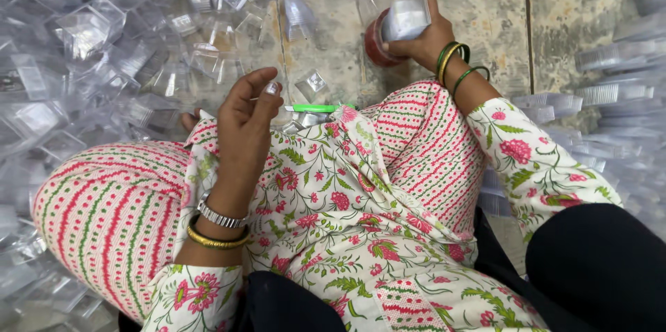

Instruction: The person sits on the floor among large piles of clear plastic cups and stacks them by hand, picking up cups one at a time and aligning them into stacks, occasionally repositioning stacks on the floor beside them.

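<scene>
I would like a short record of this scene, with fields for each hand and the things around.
left hand: raised over the lap, fingers bent, holds nothing clearly
right hand: grips a stack of clear cups beside a red lid
lap: green pen on floral cloth
floor: heap of clear plastic cups at left

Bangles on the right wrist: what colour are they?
Green and gold bangles on the right hand; head view shows them.

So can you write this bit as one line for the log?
right hand: holding clear plastic cup over red lid | left hand: empty, raised over lap | pile of clear cups: on floor
</scene>
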`<action>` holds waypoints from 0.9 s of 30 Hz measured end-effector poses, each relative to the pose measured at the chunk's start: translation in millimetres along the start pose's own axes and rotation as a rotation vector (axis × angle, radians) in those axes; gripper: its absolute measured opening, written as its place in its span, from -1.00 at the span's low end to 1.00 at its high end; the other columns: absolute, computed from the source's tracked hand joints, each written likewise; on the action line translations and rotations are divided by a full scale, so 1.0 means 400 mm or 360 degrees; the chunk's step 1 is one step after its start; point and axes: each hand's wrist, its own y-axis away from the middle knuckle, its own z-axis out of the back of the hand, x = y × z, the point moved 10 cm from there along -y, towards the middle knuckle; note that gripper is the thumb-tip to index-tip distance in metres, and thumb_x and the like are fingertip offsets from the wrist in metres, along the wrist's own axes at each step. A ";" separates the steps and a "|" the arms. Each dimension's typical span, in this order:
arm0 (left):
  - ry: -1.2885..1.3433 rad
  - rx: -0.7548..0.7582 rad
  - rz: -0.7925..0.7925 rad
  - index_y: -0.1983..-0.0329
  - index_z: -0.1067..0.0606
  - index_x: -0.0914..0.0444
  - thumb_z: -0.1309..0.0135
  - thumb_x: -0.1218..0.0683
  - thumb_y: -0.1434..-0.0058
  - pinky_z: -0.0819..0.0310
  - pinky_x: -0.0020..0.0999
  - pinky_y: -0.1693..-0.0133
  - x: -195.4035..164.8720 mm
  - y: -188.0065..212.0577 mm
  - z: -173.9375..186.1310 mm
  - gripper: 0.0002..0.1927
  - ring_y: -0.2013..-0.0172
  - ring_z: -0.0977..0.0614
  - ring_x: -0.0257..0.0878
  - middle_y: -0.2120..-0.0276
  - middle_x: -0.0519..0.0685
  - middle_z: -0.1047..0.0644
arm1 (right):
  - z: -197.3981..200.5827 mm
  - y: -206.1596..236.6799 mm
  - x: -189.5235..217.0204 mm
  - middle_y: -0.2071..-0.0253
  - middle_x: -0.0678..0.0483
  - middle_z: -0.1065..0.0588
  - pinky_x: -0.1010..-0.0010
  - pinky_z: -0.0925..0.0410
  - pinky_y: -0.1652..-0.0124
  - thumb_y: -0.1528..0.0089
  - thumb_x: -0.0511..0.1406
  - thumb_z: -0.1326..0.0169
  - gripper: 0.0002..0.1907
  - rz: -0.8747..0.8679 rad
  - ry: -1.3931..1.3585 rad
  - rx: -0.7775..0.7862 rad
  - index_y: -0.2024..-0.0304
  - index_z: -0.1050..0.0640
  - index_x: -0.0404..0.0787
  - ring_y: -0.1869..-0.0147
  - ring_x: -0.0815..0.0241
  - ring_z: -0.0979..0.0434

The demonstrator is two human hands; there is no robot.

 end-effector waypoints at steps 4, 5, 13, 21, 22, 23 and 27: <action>-0.0057 -0.0019 -0.0046 -0.20 -0.48 0.30 -0.09 0.09 -0.40 -0.44 -0.52 0.10 0.018 -0.007 0.005 -0.65 0.18 -0.54 -0.45 0.01 -0.12 -0.58 | -0.033 -0.031 -0.037 0.07 0.02 -0.60 0.31 -0.50 0.03 0.06 -0.18 -0.47 -0.22 0.0039 -0.0163 -0.0024 -0.13 -0.38 -0.15 0.01 0.11 -0.66; -0.0075 -0.0018 -0.0060 -0.19 -0.48 0.30 -0.08 0.09 -0.39 -0.46 -0.52 0.09 0.019 -0.010 0.003 -0.66 0.17 -0.56 -0.45 0.01 -0.12 -0.59 | -0.021 -0.036 -0.042 0.05 0.04 -0.59 0.32 -0.52 0.02 0.05 -0.22 -0.46 -0.24 0.0081 -0.0360 -0.0106 -0.13 -0.39 -0.17 0.00 0.12 -0.65; -0.1092 0.0028 -0.0583 -0.38 -0.30 0.31 -0.25 0.13 -0.17 -0.47 -0.22 0.00 -0.134 0.070 -0.068 -0.29 -0.03 -0.54 -0.03 -0.10 0.19 -0.46 | 0.068 0.121 0.177 0.03 0.05 -0.63 0.29 -0.55 -0.17 -0.16 -0.42 -0.33 -0.55 0.0304 -0.1416 -0.0061 -0.09 -0.53 -0.36 -0.07 0.15 -0.68; -0.0277 -0.0195 -0.0701 -0.41 -0.24 0.28 -0.32 0.28 -0.29 -0.48 -0.27 -0.24 -0.238 0.275 0.181 -0.30 -0.22 -0.50 -0.22 -0.21 0.02 -0.42 | -0.152 0.406 0.881 -0.43 0.06 -0.18 0.30 -0.46 -0.23 -0.13 -0.38 -0.42 0.02 0.0766 -0.1513 0.1014 -0.46 -0.06 -0.17 -0.35 0.15 -0.46; -0.0207 -0.0443 -0.0796 -0.50 -0.13 0.21 -0.33 0.28 -0.18 -0.40 -0.29 -0.29 -0.255 0.308 0.290 -0.11 -0.26 -0.44 -0.26 -0.30 0.01 -0.35 | -0.162 0.413 0.930 -0.48 0.15 -0.07 0.32 -0.50 -0.17 -0.14 -0.37 -0.38 0.03 0.0755 -0.1736 0.1170 -0.45 0.01 -0.13 -0.31 0.17 -0.48; -0.0098 -0.0725 -0.0872 -0.49 -0.14 0.21 -0.32 0.28 -0.19 -0.40 -0.29 -0.27 -0.280 0.366 0.428 -0.13 -0.24 -0.45 -0.26 -0.28 0.01 -0.36 | -0.160 0.409 0.963 -0.53 0.12 -0.06 0.29 -0.49 -0.23 -0.21 -0.39 -0.35 -0.01 0.0861 -0.1629 0.1117 -0.50 0.00 -0.14 -0.37 0.16 -0.45; 0.0066 -0.1494 -0.1107 -0.46 -0.18 0.22 -0.29 0.27 -0.23 -0.44 -0.29 -0.21 -0.357 0.595 0.850 -0.21 -0.17 -0.49 -0.24 -0.23 0.03 -0.40 | -0.215 0.388 0.972 -0.58 0.02 -0.13 0.26 -0.49 -0.32 -0.36 -0.44 -0.23 -0.17 0.0899 -0.1346 0.1003 -0.56 -0.08 -0.20 -0.48 0.11 -0.42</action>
